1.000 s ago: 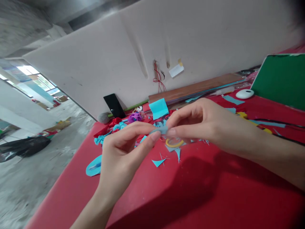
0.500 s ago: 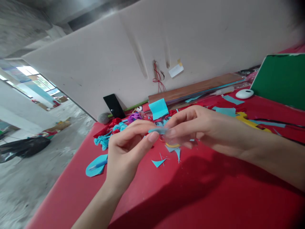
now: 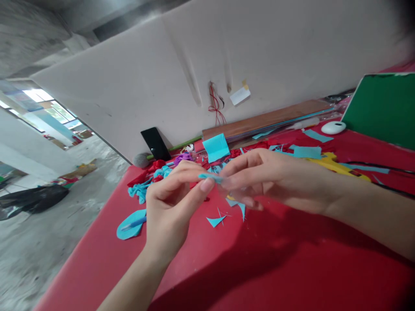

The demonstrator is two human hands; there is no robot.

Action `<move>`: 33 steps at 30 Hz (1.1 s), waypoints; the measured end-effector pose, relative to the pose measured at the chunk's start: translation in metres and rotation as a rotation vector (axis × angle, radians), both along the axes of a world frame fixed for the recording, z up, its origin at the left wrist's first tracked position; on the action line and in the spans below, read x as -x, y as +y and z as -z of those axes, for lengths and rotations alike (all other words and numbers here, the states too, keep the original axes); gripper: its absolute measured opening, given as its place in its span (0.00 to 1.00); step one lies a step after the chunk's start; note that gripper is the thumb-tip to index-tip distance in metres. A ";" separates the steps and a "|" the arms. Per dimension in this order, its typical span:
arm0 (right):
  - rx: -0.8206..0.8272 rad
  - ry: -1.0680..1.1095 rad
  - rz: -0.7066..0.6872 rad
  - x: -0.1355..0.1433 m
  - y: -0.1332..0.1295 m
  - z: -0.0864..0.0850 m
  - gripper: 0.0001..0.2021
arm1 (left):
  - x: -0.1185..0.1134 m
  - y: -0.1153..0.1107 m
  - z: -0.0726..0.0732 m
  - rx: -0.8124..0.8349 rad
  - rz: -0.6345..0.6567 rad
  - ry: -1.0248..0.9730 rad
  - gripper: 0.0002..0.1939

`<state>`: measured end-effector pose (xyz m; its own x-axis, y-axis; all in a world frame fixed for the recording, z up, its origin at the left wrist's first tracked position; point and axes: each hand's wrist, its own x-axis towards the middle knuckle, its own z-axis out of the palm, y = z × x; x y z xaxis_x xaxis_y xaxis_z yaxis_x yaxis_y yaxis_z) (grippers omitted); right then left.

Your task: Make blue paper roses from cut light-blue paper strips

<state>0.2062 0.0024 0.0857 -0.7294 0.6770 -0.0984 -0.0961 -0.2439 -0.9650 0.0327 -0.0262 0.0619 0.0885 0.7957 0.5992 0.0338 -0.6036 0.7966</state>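
Note:
Between thumb and forefinger, my left hand [image 3: 171, 205] pinches one end of a small blue piece [image 3: 210, 177], held above the red table [image 3: 201, 268]. The thumb and forefinger of my right hand [image 3: 275, 175] close on its other end; those fingertips are blurred. Under my hands lie blue scraps [image 3: 215, 221] and part of a yellow ring-shaped thing. A rounded blue cutout [image 3: 129, 226] with a blue pen [image 3: 136, 222] on it lies left of my left hand.
A black phone [image 3: 155, 144] leans against the white board [image 3: 129, 77]. Blue and red crumpled pieces lie behind my left hand. A yellow glue gun [image 3: 333, 166], a white mouse [image 3: 333, 127] and a green board [image 3: 385, 110] are at the right.
The blue piece has shifted slightly left and now looks tilted. My right hand's lower fingers have moved down a little, covering more of the yellow ring-shaped thing.

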 end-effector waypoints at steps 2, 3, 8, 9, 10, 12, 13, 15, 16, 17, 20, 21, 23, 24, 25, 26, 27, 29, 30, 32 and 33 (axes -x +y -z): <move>-0.089 -0.051 0.018 0.000 0.001 -0.001 0.03 | 0.000 -0.002 -0.001 0.026 -0.010 -0.003 0.09; -0.146 -0.076 0.027 0.001 0.001 -0.001 0.02 | -0.001 -0.003 -0.002 0.044 -0.010 -0.003 0.09; -0.445 -0.183 0.138 0.004 -0.008 -0.004 0.03 | -0.003 -0.006 -0.003 0.119 -0.051 -0.028 0.06; -0.507 -0.202 0.182 0.005 -0.011 -0.004 0.03 | -0.004 -0.006 -0.003 0.131 -0.062 -0.030 0.06; -0.570 -0.219 0.231 0.006 -0.013 -0.003 0.04 | -0.005 -0.006 -0.002 0.141 -0.070 -0.031 0.06; -0.702 -0.249 0.324 0.008 -0.016 0.000 0.06 | -0.006 -0.006 -0.001 0.154 -0.087 -0.040 0.05; -0.776 -0.262 0.369 0.009 -0.017 0.002 0.06 | -0.007 -0.006 0.000 0.157 -0.093 -0.047 0.05; -0.942 -0.287 0.433 0.010 -0.017 0.008 0.07 | -0.008 -0.007 0.002 0.167 -0.113 -0.070 0.04; -1.040 -0.291 0.469 0.010 -0.017 0.011 0.07 | -0.009 -0.007 0.003 0.177 -0.125 -0.083 0.04; -1.150 -0.289 0.514 0.011 -0.017 0.015 0.08 | -0.010 -0.008 0.004 0.190 -0.137 -0.097 0.05; -1.504 -0.280 0.676 0.013 -0.015 0.025 0.09 | -0.012 -0.008 0.005 0.244 -0.162 -0.148 0.05; -1.593 -0.288 0.726 0.014 -0.014 0.027 0.10 | -0.013 -0.008 0.005 0.261 -0.169 -0.162 0.06; -1.685 -0.326 0.768 0.016 -0.012 0.031 0.11 | -0.014 -0.006 0.006 0.286 -0.187 -0.178 0.06; -1.697 -0.342 0.777 0.017 -0.012 0.032 0.11 | -0.014 -0.005 0.006 0.291 -0.195 -0.179 0.06; -1.696 -0.350 0.779 0.018 -0.011 0.032 0.11 | -0.014 -0.004 0.006 0.290 -0.200 -0.177 0.06; -1.687 -0.348 0.771 0.018 -0.011 0.032 0.11 | -0.014 -0.004 0.006 0.285 -0.204 -0.173 0.06; -1.663 -0.341 0.757 0.018 -0.011 0.031 0.11 | -0.014 -0.003 0.006 0.278 -0.206 -0.168 0.06; -1.568 -0.321 0.712 0.016 -0.012 0.028 0.10 | -0.014 -0.003 0.007 0.269 -0.204 -0.166 0.06; -1.508 -0.309 0.687 0.016 -0.013 0.027 0.10 | -0.015 -0.004 0.008 0.265 -0.195 -0.171 0.06; -1.385 -0.295 0.645 0.014 -0.015 0.022 0.11 | -0.015 -0.005 0.009 0.258 -0.153 -0.189 0.06; -1.326 -0.293 0.628 0.014 -0.016 0.020 0.12 | -0.016 -0.005 0.009 0.257 -0.128 -0.199 0.05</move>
